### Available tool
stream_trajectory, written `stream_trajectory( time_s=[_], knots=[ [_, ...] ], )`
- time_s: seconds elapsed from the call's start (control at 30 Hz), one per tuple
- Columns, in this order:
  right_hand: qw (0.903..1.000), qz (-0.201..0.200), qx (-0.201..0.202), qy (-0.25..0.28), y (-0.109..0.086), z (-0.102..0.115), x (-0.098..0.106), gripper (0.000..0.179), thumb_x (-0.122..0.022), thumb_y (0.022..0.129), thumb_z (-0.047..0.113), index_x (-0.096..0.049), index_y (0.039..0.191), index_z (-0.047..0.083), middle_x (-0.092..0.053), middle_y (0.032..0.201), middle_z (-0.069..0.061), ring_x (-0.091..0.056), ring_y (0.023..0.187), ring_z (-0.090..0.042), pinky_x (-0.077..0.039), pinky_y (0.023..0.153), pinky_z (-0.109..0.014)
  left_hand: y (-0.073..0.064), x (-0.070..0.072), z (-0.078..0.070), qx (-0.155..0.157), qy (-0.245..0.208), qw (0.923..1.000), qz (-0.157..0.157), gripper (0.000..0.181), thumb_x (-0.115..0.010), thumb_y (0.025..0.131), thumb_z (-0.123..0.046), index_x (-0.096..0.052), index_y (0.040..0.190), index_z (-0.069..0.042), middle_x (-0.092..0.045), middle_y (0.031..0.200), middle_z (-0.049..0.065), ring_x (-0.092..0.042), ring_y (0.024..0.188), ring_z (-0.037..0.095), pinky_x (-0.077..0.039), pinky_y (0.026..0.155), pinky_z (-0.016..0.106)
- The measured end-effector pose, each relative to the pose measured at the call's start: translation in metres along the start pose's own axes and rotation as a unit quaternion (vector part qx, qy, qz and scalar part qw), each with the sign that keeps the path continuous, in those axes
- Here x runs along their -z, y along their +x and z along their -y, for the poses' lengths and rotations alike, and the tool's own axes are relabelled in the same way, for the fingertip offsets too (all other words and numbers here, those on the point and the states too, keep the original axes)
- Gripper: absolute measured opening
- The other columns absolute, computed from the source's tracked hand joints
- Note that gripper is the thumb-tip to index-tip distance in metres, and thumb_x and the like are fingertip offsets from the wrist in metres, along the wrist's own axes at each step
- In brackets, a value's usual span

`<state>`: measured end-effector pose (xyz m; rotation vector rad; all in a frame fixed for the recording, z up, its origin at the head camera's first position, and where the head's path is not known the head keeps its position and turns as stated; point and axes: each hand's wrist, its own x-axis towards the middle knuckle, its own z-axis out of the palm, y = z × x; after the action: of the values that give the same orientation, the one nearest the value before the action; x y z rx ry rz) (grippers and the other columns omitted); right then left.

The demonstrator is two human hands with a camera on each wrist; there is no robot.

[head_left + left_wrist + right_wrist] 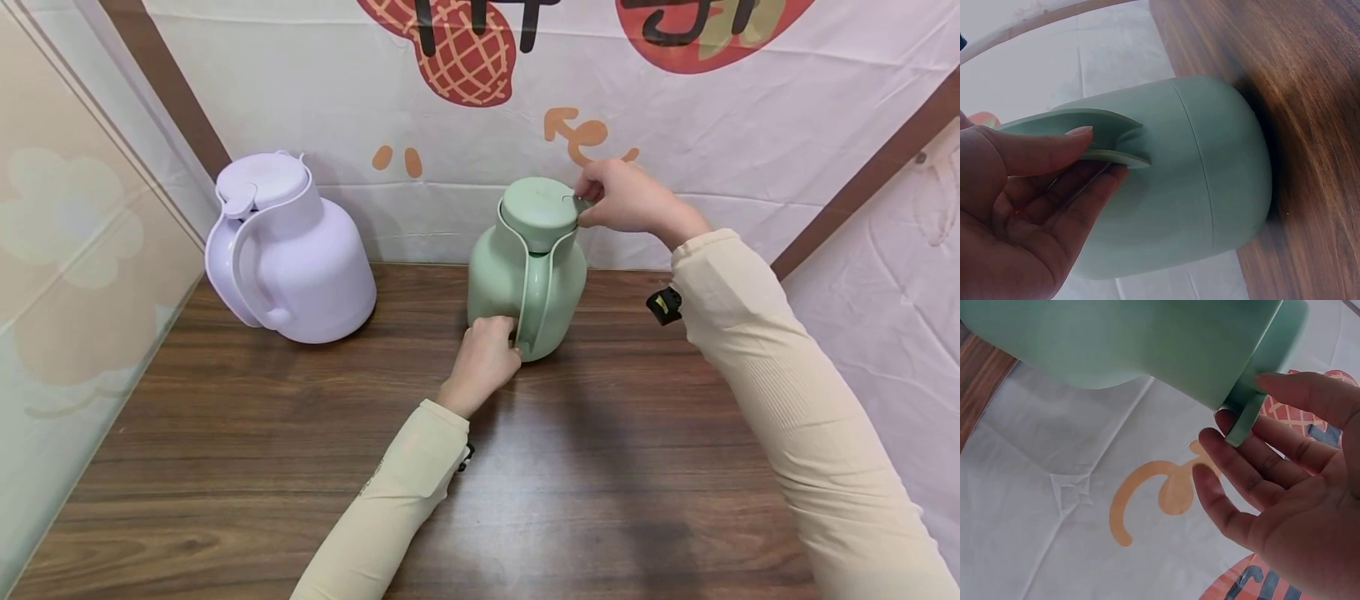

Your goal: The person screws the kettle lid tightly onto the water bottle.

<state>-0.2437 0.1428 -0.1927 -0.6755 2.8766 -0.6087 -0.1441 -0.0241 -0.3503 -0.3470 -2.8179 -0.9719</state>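
A green thermos jug [491, 271] stands upright on the wooden table, its handle [536, 292] toward me. My left hand [483, 358] grips the lower part of that handle; in the left wrist view the thumb lies on one edge and the fingertips touch the other. At the top, my right hand [628, 200] holds the right side of the round lid [538, 202]. The right wrist view shows its thumb on the lid and its fingers under a small projecting tab [1246, 422], so the tab is between them. Whether the lid has turned or lifted cannot be told.
A lilac thermos jug [322, 258] of similar shape stands to the left, lid on. Behind both jugs hangs a white printed cloth [300, 92], close to the green one. Cloth side walls border the dark wooden table [247, 450] left and right.
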Motion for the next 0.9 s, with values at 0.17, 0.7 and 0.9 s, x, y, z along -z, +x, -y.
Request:
stream_trajectory(
  time_s=[0.17,0.7,0.9],
  knots=[
    [1.0000,-0.005,-0.005,-0.002,-0.002,0.001,0.000,0.020,-0.060,0.078,0.007,-0.057,0.095,-0.003,-0.060,0.092,-0.016,-0.054,0.086,-0.028,-0.041,0.076,-0.040,0.000,0.000,0.000,-0.001,-0.001,1.0000,-0.001,0.021,-0.061,0.070,0.006,-0.049,0.060,-0.008,-0.049,0.061,0.004,-0.044,0.058,0.019,-0.041,0.055,0.032],
    [0.9991,0.034,0.007,-0.023,-0.004,0.010,-0.001,0.015,-0.063,0.081,0.017,-0.060,0.077,0.003,-0.061,0.069,-0.008,-0.057,0.060,-0.018,-0.040,0.061,-0.029,0.000,0.000,0.000,-0.001,0.001,1.0000,0.004,0.017,-0.062,0.071,0.006,-0.053,0.063,-0.007,-0.052,0.062,0.004,-0.046,0.058,0.019,-0.043,0.057,0.033],
    [0.9980,0.057,0.023,0.012,-0.008,0.009,0.005,0.011,-0.050,0.083,0.001,-0.060,0.084,-0.001,-0.063,0.075,-0.011,-0.058,0.065,-0.018,-0.043,0.062,-0.029,0.000,0.000,0.000,-0.001,-0.001,1.0000,0.004,0.019,-0.062,0.071,0.006,-0.051,0.061,-0.008,-0.050,0.061,0.004,-0.044,0.058,0.019,-0.042,0.056,0.033]
  ],
)
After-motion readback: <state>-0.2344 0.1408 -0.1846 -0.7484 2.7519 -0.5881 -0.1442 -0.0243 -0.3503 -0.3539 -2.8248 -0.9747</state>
